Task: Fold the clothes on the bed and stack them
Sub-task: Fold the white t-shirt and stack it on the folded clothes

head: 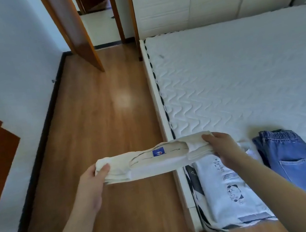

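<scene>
Both hands are gripping the folded cream shirt (152, 161) by its ends, left hand (95, 179) out over the floor, right hand (221, 148) just above the bed (240, 77) edge. I'd keep it taut and level so the fold doesn't sag, then lower it square onto the white printed shirt (228, 189) lying on the bed right under the right hand, jeans (294, 161) beside it.

The white garment (233, 189) lying at the bed's (241, 84) near edge carries small dark handwritten-style letters, roughly "efgabc", with a second line beneath too small to read; the blue neck label (158, 152) on the cream garment (154, 160) shows a red-and-white mark, its wording illegible.
</scene>
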Tool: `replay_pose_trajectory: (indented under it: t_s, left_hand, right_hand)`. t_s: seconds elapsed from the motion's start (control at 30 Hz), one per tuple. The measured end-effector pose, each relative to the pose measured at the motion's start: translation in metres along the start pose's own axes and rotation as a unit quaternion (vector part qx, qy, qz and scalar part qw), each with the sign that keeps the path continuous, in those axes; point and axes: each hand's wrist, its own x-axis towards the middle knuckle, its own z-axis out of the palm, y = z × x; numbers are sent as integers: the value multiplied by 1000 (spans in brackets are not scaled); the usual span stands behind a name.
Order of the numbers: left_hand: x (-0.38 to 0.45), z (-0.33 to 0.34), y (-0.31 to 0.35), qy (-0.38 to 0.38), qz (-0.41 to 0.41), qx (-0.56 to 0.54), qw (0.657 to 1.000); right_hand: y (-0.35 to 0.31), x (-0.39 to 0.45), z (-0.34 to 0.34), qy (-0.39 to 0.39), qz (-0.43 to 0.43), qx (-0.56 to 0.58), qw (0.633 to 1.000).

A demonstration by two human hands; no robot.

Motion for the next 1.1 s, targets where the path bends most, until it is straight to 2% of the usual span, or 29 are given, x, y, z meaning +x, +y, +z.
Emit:
replay_pose_trajectory:
  t_s: [0.17,0.37,0.63,0.9,1.1]
  left_hand:
    - [59,-46,24,-71,-2,49,996]
    - [115,-48,50,-149,-13,76,986]
    - [166,53,76,-280,-33,92,955]
    - [202,181,109,-322,-42,113,939]
    - [232,253,140,-361,-43,144,920]
  right_hand:
    - [15,-14,66,77,15,39,996]
    - [20,-30,86,146,40,58,987]
    - [34,-24,36,241,56,93,964]
    - [30,23,-12,305,97,140,937]
    - [-19,52,-42,338,90,194,917]
